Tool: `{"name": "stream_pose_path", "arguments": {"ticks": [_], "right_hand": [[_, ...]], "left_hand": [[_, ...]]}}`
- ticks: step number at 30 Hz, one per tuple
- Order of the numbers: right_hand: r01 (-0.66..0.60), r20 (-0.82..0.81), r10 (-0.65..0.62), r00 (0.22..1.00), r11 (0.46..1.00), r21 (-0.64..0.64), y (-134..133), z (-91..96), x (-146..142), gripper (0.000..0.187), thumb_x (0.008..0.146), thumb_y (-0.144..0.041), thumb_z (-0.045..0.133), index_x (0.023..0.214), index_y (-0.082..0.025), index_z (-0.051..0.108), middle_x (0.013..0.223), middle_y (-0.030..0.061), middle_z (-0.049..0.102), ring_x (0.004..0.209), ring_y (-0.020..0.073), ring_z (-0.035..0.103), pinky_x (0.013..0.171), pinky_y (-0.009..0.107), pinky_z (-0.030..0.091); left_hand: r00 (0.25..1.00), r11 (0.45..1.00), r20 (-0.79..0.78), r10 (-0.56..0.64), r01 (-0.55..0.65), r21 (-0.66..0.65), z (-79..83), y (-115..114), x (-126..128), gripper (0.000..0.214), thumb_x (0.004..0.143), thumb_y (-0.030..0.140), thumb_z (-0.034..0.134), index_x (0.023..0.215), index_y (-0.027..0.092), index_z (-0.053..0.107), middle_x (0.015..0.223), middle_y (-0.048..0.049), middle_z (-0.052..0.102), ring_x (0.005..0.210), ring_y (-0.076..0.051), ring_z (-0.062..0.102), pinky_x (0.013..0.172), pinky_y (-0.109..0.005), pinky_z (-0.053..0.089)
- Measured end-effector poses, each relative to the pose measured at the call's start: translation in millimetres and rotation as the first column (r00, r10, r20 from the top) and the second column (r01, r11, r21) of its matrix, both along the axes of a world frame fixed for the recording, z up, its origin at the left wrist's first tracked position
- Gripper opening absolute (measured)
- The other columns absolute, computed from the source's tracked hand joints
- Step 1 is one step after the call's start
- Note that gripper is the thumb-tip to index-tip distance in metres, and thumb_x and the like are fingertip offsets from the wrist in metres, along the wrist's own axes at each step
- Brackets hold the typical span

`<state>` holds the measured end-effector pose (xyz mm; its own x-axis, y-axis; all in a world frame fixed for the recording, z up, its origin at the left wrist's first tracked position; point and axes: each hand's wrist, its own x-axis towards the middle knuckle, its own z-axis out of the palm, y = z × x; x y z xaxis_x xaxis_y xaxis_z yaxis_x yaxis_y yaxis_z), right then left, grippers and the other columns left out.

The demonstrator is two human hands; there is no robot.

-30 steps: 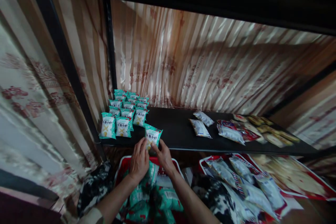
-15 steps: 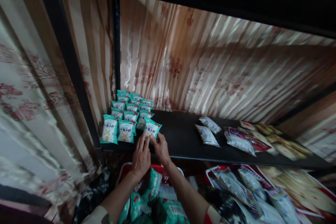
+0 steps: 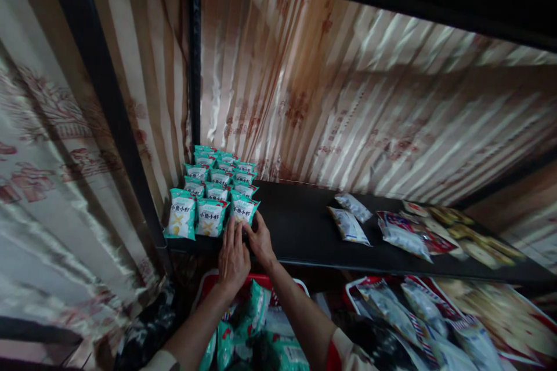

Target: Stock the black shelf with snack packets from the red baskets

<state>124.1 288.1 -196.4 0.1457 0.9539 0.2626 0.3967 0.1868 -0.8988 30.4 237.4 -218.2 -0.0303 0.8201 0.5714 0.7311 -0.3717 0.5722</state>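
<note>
Partly closed, the right hand is pinching a teal-and-white snack bag at the front of the black shelf, the flatter left hand touching its base, grip unclear; gentle pressure should be aiding alignment.

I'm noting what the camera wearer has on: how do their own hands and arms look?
The left hand and right hand are ungloved, with no watch visible. Both forearms are uncovered up to pale beige cloth sleeves; the right one has a red patch at its edge.
</note>
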Motion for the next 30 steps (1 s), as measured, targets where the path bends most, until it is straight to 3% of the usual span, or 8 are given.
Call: {"name": "stream_pose_path", "arguments": {"ticks": [20, 30], "right_hand": [[-0.024, 0.036, 0.026, 0.999, 0.999, -0.039, 10, -1.9, -1, 0.041, 0.077, -0.036, 0.058, 0.117, -0.024, 0.057, 0.105, 0.0035, 0.068, 0.095, 0.0217, 0.062, 0.085, 0.034, 0.049], [-0.011, 0.062, 0.012, 0.998, 1.000, -0.023, 3, -11.3, -1, 0.046, 0.078, -0.038, 0.058, 0.121, -0.022, 0.056, 0.112, 0.0077, 0.065, 0.101, 0.0237, 0.060, 0.088, 0.035, 0.048]], "left_hand": [[0.998, 0.998, -0.015, 0.062, -0.062, 0.014, 4.5, 6, 1, 0.064, 0.079, 0.005, 0.040, 0.140, 0.018, 0.027, 0.145, -0.0133, 0.035, 0.133, -0.027, 0.032, 0.104, -0.048, 0.039], [0.999, 0.999, -0.013, 0.049, -0.049, -0.016, -0.1, 7, 2, 0.064, 0.078, 0.001, 0.039, 0.139, 0.015, 0.029, 0.146, -0.0138, 0.033, 0.136, -0.026, 0.028, 0.107, -0.047, 0.036]]}}
